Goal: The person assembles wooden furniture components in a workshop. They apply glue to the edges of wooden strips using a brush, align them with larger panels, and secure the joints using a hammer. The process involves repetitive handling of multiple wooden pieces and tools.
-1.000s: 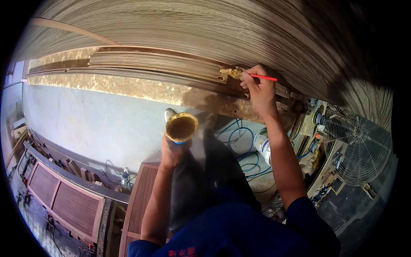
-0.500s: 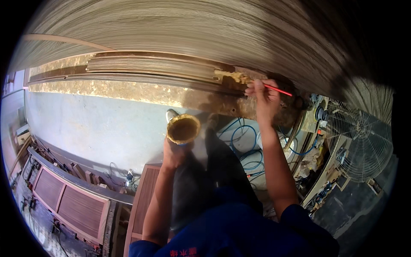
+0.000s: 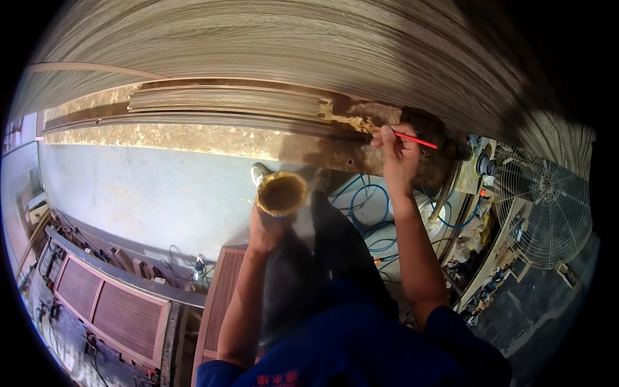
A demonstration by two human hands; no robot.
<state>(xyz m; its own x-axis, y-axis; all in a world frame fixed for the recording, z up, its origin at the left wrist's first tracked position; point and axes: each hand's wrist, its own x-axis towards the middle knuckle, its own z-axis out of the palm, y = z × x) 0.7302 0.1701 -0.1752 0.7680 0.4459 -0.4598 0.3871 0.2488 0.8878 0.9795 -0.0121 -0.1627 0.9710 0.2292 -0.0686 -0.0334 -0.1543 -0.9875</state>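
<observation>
My left hand [image 3: 264, 231] is closed around a round cup [image 3: 281, 193] with a thickly crusted yellow-brown rim. The cup is held above the floor on the near side of the bench, and dark brown shows inside it. In my right hand [image 3: 400, 158] is a brush with a red handle [image 3: 422, 140], pinched between thumb and fingers. Its yellow-coated head [image 3: 354, 121] points left, beside the right ends of thin wood-grained strips [image 3: 222, 100]. A yellow smear marks those ends. The strips lie on a stained workbench [image 3: 213, 138].
A large wood-grained panel [image 3: 258, 39] spans the far side. On the right stand a wire-caged fan [image 3: 541, 206] and a white bucket [image 3: 431, 213]; blue hose [image 3: 371, 216] coils on the floor. Framed wooden panels [image 3: 126, 316] rest at lower left.
The brush head has drawn back slightly to the right, uncovering the yellow smear on the strip ends. The cup has shifted a little to the right in view.
</observation>
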